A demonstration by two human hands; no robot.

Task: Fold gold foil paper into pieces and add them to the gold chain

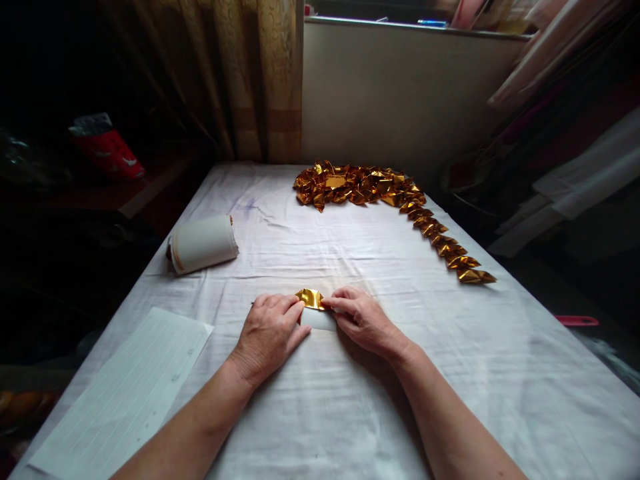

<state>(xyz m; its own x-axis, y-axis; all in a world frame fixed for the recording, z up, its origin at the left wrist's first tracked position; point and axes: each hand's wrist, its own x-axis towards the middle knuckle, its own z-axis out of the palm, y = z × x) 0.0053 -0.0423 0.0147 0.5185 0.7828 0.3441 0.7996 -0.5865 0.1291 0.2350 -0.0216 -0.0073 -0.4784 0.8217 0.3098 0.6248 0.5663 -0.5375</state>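
Observation:
A small piece of gold foil paper (311, 298) lies on the white cloth-covered table (350, 400), partly folded, with its white underside showing below it. My left hand (270, 335) rests on the cloth at its left, fingers curled and pressing the paper's left edge. My right hand (361, 319) pinches the paper's right edge with thumb and fingertips. Both hands touch the same gold paper.
Several folded gold paper pieces (360, 185) lie in a heap at the far middle, trailing in a row (453, 252) toward the right edge. A rolled stack of paper (203, 244) lies at the left. A lined white sheet (130, 393) sits near left. A curtain (240, 73) hangs behind.

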